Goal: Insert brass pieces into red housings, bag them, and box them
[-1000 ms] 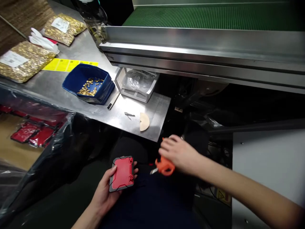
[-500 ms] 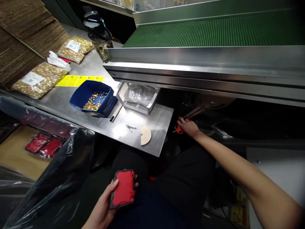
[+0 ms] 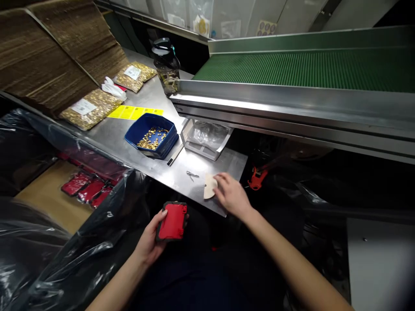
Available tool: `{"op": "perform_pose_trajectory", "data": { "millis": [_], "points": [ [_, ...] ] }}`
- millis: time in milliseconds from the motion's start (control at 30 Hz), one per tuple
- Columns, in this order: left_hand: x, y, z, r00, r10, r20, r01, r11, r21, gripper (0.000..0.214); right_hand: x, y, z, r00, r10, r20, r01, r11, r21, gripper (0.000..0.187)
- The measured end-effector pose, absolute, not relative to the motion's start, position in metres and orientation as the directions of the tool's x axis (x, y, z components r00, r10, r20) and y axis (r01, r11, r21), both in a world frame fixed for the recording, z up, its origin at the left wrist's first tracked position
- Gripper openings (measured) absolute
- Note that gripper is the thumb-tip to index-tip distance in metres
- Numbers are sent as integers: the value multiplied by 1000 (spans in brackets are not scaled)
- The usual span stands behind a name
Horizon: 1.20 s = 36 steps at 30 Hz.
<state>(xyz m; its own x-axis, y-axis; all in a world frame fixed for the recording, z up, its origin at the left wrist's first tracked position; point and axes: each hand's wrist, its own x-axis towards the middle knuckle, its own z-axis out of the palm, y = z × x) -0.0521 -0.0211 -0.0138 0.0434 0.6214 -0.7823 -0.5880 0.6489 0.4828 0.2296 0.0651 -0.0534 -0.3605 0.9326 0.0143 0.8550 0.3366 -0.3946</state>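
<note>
My left hand (image 3: 155, 233) is closed around a red and black plastic case (image 3: 175, 221), its thumb lying on the left edge of the red face. The case is held above my lap, before the metal table's front edge. Over the table's right corner, my right hand (image 3: 232, 195) has its thumb and fingers apart at the right side of a pale half-disc (image 3: 209, 186). Its fingertips overlap the half-disc, and I cannot tell whether they touch it. A small metal clipper-like tool (image 3: 192, 174) lies just left of the half-disc.
A blue bin (image 3: 132, 131) of small gold pieces and a grey tray (image 3: 215, 152) with clear plastic stand on the table. Bags of gold pieces (image 3: 94, 114) lie behind. The green conveyor (image 3: 275, 71) crosses the right. An orange-red object (image 3: 257, 178) is beyond the table's right edge.
My right hand has left the orange-red object and moved left to the half-disc. My left hand has raised the case slightly. The view has shifted, so the table appears further right.
</note>
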Motion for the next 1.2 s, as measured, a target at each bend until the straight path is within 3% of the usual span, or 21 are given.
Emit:
{"op": "perform_pose_trajectory", "data": {
  "millis": [100,300,500,567,633,733,833,1000,1200],
  "points": [
    [-58,-13,-8,52,667,-743,-605,613,508,48,202,65,-66,-455,890,16,816,424,-394,45],
    [-74,-29,-8,24,661,-750,-643,585,495,49,183,74,-61,-330,941,76,886,337,-318,45],
    [-67,-39,-19,89,619,-780,-683,608,405,48,128,85,-72,-541,839,53,791,530,-307,48],
    [-67,-35,-18,70,664,-745,-652,595,469,49,130,82,-78,-518,854,42,812,507,-288,51],
    [-69,-24,-17,18,748,-663,-568,554,609,52,140,74,-78,-471,882,37,847,463,-260,52],
    [-67,7,-23,-39,882,-470,-280,442,852,51,151,67,-56,-412,910,41,881,410,-236,46],
    [-59,51,-36,-22,948,-318,-24,318,948,50,143,89,-18,-297,954,40,930,299,-215,37],
    [-52,113,-59,-10,984,-181,286,176,942,43,111,190,24,-127,992,-11,985,125,-115,34],
    [-69,113,-52,-21,999,32,617,-12,787,42,98,255,25,-22,984,-176,998,32,54,27]
  ]
}}
